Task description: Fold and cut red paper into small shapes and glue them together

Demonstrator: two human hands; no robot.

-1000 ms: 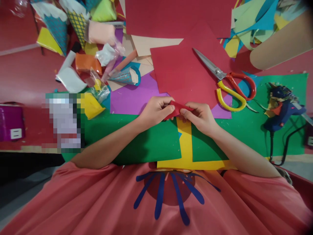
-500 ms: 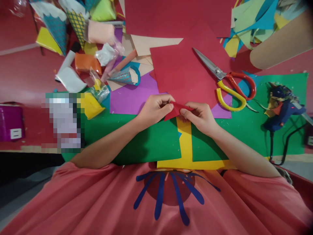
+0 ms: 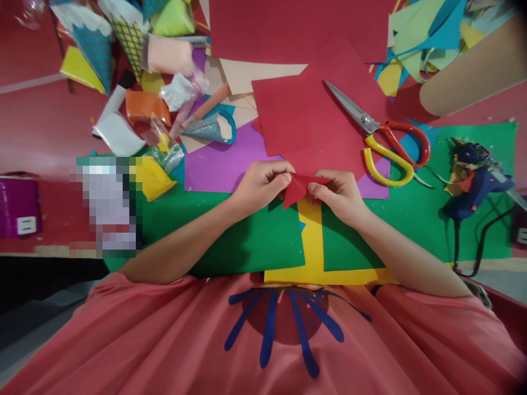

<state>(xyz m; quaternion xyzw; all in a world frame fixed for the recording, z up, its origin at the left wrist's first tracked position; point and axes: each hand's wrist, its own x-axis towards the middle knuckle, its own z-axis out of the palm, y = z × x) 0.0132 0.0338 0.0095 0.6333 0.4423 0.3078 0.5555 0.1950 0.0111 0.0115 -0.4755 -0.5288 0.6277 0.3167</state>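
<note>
A small folded piece of red paper (image 3: 295, 192) is held between my two hands, its pointed corner hanging down toward me. My left hand (image 3: 265, 185) pinches its left side between thumb and fingers. On the other side, my right hand (image 3: 340, 197) grips the paper with the thumb on top; the fingers beneath are mostly hidden. Below the hands lie green sheets (image 3: 230, 236) and a yellow sheet (image 3: 313, 241). Just beyond them is a larger red sheet (image 3: 304, 120), with scissors (image 3: 366, 122) with red and yellow handles resting on it.
At right, a blue glue gun (image 3: 473, 189) with a cord sits on green paper. A cardboard tube (image 3: 473, 71) lies behind it. Clay packets (image 3: 148, 107), decorated paper cones (image 3: 93, 49) and a small blue cone (image 3: 209, 127) crowd the left. Paper scraps (image 3: 428, 33) are piled at upper right.
The folded red paper has turned a little, and its point now hangs lower and further right. My right hand has shifted slightly right; the left stays nearly in place.
</note>
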